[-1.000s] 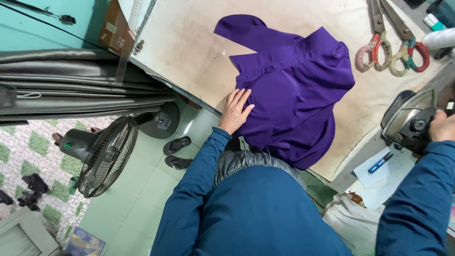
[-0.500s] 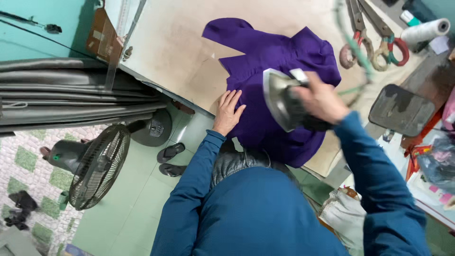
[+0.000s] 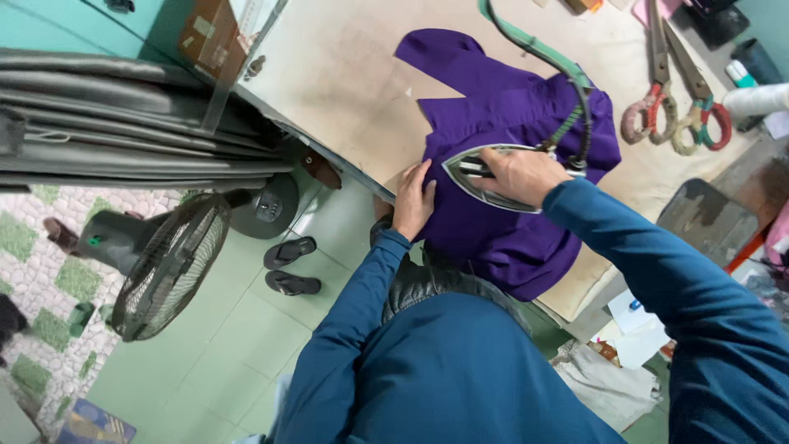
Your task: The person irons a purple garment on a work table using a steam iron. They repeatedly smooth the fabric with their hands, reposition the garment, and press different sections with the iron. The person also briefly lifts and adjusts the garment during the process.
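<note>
A purple garment (image 3: 526, 123) lies spread on the beige work table (image 3: 345, 74), hanging a little over the near edge. My left hand (image 3: 413, 201) presses flat on the garment's left edge by the table rim. A clothes iron (image 3: 481, 177) with a grey soleplate rests on the purple cloth, and my right hand (image 3: 524, 174) grips its handle. A green-wrapped cord (image 3: 567, 78) runs from the iron up across the table. Both my sleeves are dark blue.
Two pairs of large scissors (image 3: 674, 99) lie at the table's far right beside a white thread cone (image 3: 752, 99). A dark iron rest (image 3: 707, 218) sits right of the garment. On the green floor stand a fan (image 3: 168, 263) and sandals (image 3: 292, 265). Grey rolls (image 3: 123, 123) lie left.
My right hand has brought the iron from the rest at the right onto the purple garment and lowered it there. My left hand has stayed pressed on the cloth's edge.
</note>
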